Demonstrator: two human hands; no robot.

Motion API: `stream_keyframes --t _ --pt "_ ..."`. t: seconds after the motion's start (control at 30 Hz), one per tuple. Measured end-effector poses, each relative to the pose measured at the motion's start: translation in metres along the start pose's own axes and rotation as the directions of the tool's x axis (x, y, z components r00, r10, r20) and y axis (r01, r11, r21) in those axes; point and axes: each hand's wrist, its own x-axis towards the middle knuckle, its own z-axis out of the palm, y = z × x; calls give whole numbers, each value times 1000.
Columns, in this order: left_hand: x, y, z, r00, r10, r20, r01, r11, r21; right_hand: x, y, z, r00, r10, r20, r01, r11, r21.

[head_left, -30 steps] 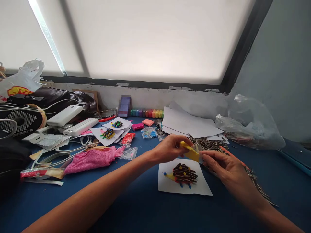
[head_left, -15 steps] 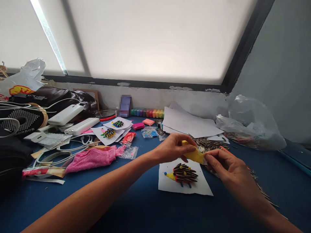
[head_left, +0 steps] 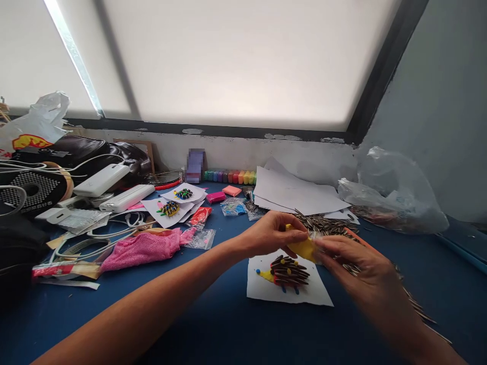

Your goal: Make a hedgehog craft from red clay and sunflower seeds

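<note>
My left hand (head_left: 272, 234) pinches a yellow packet of modelling clay (head_left: 300, 247) between thumb and fingers. On the packet's right end, my right hand (head_left: 359, 263) has its thumb and fingers closed on the clear wrapper (head_left: 316, 243). Both hands are raised just above the far edge of a white paper sheet (head_left: 262, 294). On that sheet lies a clay hedgehog (head_left: 291, 272) with sunflower-seed spines, a yellow snout, a blue nose, blue feet and yellow dots.
Loose sunflower seeds (head_left: 323, 223) lie behind and right of my hands. Paper sheets (head_left: 297, 190) and a clear plastic bag (head_left: 395, 197) are at the back. Two smaller seed hedgehogs, coloured clay blocks (head_left: 230, 177), a pink cloth (head_left: 142, 251) and white power banks (head_left: 127, 197) sit left.
My right hand has turned, its fingers now lying further over the wrapper end. My left hand keeps its hold on the yellow packet, almost in the same spot.
</note>
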Motion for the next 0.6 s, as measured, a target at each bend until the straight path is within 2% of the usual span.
stream_keyframes --t 0.1,0.23,0.43,0.6 --pt "1 -4 -2 998 -29 55 30 999 -21 0 1 -2 1000 -25 -3 25 999 -27" --pt "1 -7 -3 996 -28 81 25 999 42 1 -3 -5 995 -98 -9 97 993 -61" --pt "-2 -2 -1 995 -32 92 32 999 8 3 -4 -8 987 -147 73 153 984 -95" --pt "-3 -1 3 994 -40 106 41 999 -11 2 -4 -8 974 -226 21 227 964 -140"
